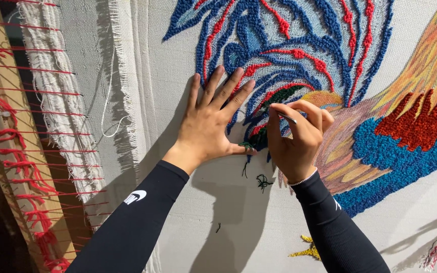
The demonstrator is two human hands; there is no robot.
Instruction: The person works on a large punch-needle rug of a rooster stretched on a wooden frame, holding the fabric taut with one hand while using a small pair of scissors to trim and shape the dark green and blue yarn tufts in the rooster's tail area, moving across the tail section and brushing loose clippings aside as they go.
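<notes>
Blue tufted cloth (pixel 299 45) under flat left hand (pixel 209 126), right hand (pixel 294 136) pinching needle (pixel 288 118).

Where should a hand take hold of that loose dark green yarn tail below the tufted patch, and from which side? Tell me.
Pinch the dark green yarn tail at its free dangling end, probably from below. It hangs clear of the cloth under the tufted design, while the left hand lies flat above it and the right hand, pinching a thin metal tool, crowds it from above.

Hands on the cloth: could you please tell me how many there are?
2: the left hand lies flat, fingers spread, on the cloth; the right hand pinches a thin tool beside it.
</notes>
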